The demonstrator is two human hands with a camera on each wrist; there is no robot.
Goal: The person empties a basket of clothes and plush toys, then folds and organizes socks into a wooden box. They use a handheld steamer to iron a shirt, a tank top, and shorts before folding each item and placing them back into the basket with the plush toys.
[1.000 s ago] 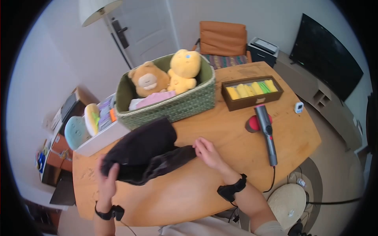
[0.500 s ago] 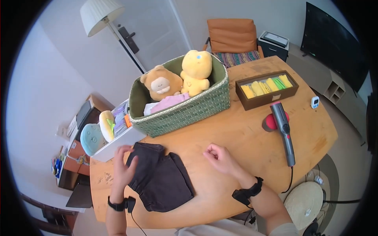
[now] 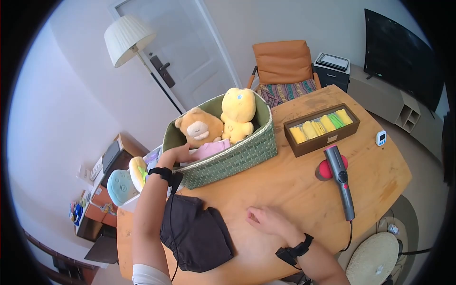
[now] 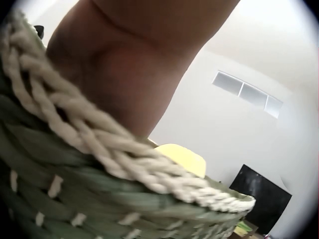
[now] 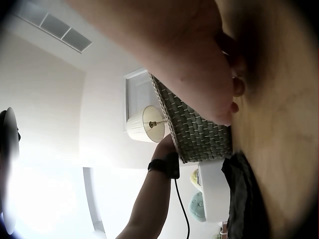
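Note:
A green woven basket [image 3: 228, 164] stands on the table. My left hand [image 3: 178, 155] reaches over its near-left rim, fingers beside a pink cloth [image 3: 212, 149]. In the left wrist view the braided rim [image 4: 114, 149] hides the fingers. A brown bear plush [image 3: 202, 128] and a yellow plush [image 3: 238, 111] sit in the basket. Folded dark shorts [image 3: 197, 237] lie flat on the table below my left forearm. To the right of the shorts, my right hand [image 3: 268, 221] rests low at the tabletop, its fingers loosely curled and holding nothing.
A white bin [image 3: 130, 203] with plush items stands left of the basket. On the right are a brown box [image 3: 311, 145] of folded yellow and green cloths, a grey corded hair styling tool [image 3: 341, 183] on a red-and-grey piece, and a small white timer [image 3: 381, 138].
The dark shorts were held by both hands, then laid on the table and released. My left hand has moved forward into the basket. The right hand has stayed near the table's middle.

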